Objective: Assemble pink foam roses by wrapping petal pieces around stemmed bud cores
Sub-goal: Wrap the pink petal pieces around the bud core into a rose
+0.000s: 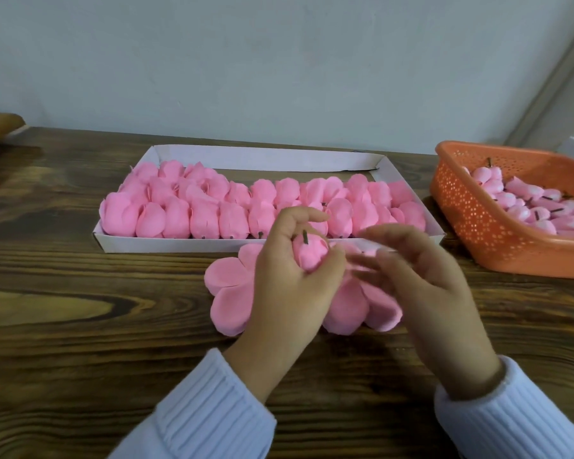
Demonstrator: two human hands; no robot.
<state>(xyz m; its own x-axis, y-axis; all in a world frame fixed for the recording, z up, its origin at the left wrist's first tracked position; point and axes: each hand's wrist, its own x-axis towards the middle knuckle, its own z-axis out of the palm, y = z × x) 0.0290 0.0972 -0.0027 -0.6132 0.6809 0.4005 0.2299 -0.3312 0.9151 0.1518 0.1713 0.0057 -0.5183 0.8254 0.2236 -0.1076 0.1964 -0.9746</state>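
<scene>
Currently our left hand (280, 283) grips a bud core (312, 258), stem up, above the flat petal pieces (227, 293) on the near table (80, 309). Our right hand (424, 279) hovers beside it, fingers loosely spread, holding nothing. We judge the foam light, soft and crushable: pinch gently near the stem.

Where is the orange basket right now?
In the head view, the orange basket sits at the far right of the wooden table, just right of the white tray.

The left hand (285, 279) and blurred right hand (421, 279) partly hide the petal pieces (229, 293); the orange basket (477, 223) is cropped.
</scene>
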